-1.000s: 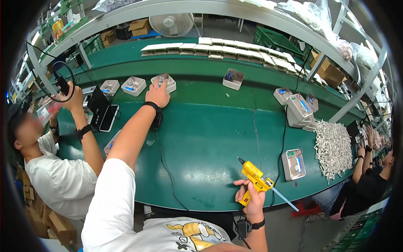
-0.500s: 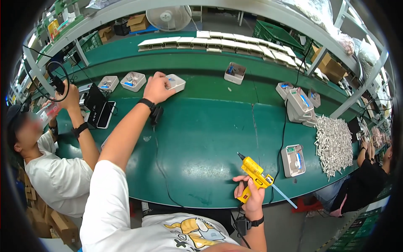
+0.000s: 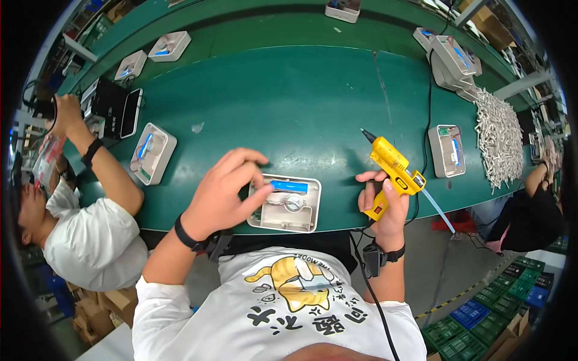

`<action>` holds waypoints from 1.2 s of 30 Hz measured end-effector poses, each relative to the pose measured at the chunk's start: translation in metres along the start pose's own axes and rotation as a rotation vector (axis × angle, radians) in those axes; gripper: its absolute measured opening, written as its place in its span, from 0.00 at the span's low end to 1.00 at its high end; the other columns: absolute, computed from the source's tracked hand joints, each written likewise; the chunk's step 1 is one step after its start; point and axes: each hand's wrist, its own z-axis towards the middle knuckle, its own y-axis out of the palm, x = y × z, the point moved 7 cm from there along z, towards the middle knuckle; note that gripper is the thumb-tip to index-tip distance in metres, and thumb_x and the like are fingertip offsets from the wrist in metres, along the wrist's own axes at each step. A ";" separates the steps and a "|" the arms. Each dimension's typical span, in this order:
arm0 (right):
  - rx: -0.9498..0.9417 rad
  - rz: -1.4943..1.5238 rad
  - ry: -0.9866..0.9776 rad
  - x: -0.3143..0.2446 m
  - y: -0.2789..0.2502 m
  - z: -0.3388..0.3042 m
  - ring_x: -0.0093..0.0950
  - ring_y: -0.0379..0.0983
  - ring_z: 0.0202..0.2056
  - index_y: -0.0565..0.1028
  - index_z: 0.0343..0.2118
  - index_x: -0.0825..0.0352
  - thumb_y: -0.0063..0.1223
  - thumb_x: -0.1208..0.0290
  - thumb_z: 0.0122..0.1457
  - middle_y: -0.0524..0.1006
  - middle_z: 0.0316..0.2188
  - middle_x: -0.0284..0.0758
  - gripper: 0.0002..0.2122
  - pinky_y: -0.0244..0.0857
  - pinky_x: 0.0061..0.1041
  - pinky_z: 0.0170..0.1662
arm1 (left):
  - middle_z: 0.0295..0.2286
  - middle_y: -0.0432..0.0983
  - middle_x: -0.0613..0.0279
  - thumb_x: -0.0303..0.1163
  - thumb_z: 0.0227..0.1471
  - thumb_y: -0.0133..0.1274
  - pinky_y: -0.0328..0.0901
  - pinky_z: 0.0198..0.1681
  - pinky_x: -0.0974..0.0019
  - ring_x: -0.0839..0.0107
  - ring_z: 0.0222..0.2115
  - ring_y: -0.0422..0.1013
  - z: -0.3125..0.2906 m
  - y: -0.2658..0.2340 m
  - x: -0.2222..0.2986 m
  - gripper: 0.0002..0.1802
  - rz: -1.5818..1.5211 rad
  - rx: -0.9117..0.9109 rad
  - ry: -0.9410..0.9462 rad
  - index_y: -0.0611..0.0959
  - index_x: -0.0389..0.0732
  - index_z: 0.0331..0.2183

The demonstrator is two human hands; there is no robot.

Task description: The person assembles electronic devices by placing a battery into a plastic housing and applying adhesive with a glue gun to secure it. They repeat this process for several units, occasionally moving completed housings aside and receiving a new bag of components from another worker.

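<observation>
In my right hand (image 3: 385, 198) is a yellow glue gun (image 3: 390, 159), its dark nozzle angled up and to the left over the table. A pale blue glue stick (image 3: 438, 210) sticks out of its back end. At the table's near edge lies an open white plastic case (image 3: 289, 219). Inside it are a blue cylindrical battery (image 3: 289, 186), a round white part (image 3: 294, 203) with wires, and a partly hidden green board. My left hand (image 3: 226, 189) hovers at the case's left side, fingers apart, thumb by the battery's left end; whether it touches is unclear.
Similar open cases stand left (image 3: 154, 153), right (image 3: 447, 151) and at the far side (image 3: 170, 46). Several are stacked at the back right (image 3: 453, 60) beside a heap of small white parts (image 3: 498, 138). A co-worker's arm (image 3: 108, 171) is at left. Black cables cross the table's right side.
My left hand has come back from the table's far side, and a white case now lies before me at the near edge. The glue gun stays in my right hand. The view has tilted downward.
</observation>
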 end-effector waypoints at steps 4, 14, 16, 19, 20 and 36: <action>0.016 -0.033 -0.032 0.000 0.005 -0.008 0.23 0.69 0.23 0.72 0.47 0.68 0.50 0.66 0.72 0.81 0.47 0.55 0.10 0.69 0.28 0.27 | 0.47 0.82 0.60 0.30 0.48 0.71 0.71 0.43 0.58 0.59 0.43 0.77 -0.004 -0.004 0.007 0.12 0.350 0.148 -0.018 0.81 0.43 0.25; 0.023 -0.171 -0.030 -0.007 0.030 -0.016 0.25 0.71 0.25 0.72 0.46 0.68 0.52 0.68 0.69 0.81 0.46 0.55 0.10 0.69 0.27 0.32 | 0.42 0.84 0.63 0.33 0.49 0.71 0.71 0.41 0.58 0.62 0.41 0.77 0.001 -0.011 0.018 0.08 0.443 0.059 0.123 0.86 0.43 0.28; 0.022 -0.178 -0.023 -0.008 0.031 -0.018 0.25 0.71 0.25 0.72 0.46 0.67 0.52 0.68 0.69 0.81 0.47 0.55 0.09 0.69 0.27 0.32 | 0.42 0.84 0.63 0.33 0.49 0.71 0.71 0.41 0.58 0.62 0.41 0.78 0.002 -0.007 0.015 0.08 0.437 0.010 0.076 0.87 0.42 0.28; 0.023 -0.181 -0.010 -0.008 0.035 -0.021 0.25 0.71 0.25 0.72 0.46 0.67 0.52 0.68 0.69 0.81 0.47 0.55 0.09 0.69 0.27 0.32 | 0.42 0.85 0.63 0.33 0.49 0.71 0.71 0.41 0.57 0.61 0.41 0.78 0.004 0.001 0.005 0.08 0.433 -0.095 -0.018 0.88 0.42 0.29; 0.004 -0.188 -0.001 -0.008 0.039 -0.022 0.25 0.72 0.26 0.72 0.45 0.67 0.53 0.68 0.69 0.82 0.46 0.55 0.09 0.69 0.27 0.32 | 0.41 0.85 0.62 0.32 0.49 0.71 0.71 0.42 0.57 0.60 0.41 0.78 0.006 -0.003 0.006 0.08 0.375 -0.071 0.017 0.87 0.41 0.29; -0.408 -0.919 0.367 -0.010 0.138 -0.021 0.20 0.79 0.29 0.79 0.56 0.68 0.55 0.65 0.72 0.85 0.35 0.34 0.16 0.71 0.22 0.31 | 0.44 0.83 0.51 0.21 0.61 0.64 0.72 0.45 0.67 0.70 0.41 0.78 -0.036 0.021 -0.036 0.09 -0.445 0.575 -0.193 0.77 0.36 0.34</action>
